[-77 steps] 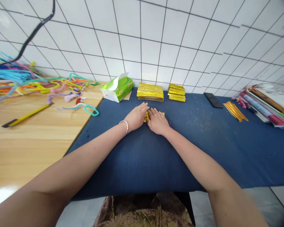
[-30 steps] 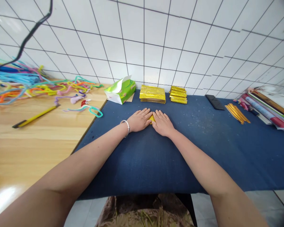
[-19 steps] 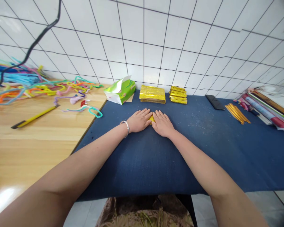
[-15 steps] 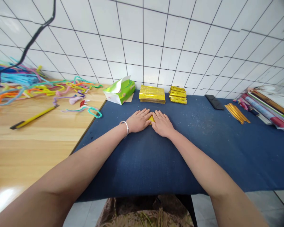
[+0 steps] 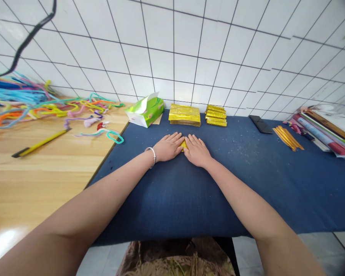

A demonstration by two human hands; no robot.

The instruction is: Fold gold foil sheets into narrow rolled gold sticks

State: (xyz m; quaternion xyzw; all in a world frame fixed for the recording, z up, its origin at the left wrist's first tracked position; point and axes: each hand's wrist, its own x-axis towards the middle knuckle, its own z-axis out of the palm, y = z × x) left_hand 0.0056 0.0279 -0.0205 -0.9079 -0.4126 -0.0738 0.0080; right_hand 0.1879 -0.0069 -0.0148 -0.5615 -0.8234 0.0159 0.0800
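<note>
Foil [image 5: 184, 145] at the frame's centre.
We see the left hand [image 5: 168, 147] and right hand [image 5: 197, 150] laid flat over it, fingers straight, gripping nothing; uneven pressure might skew it.

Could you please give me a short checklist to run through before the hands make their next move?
1. Left hand and right hand laid flat over the gold piece: ok.
2. Gold piece fully visible: not ok, the hands cover most of it.
3. Its covered ends lying flat: cannot tell.
4. Gold stack apart from both hands: ok.
5. Yellow-and-black tool away from the hands, on the wooden surface: ok.
</note>
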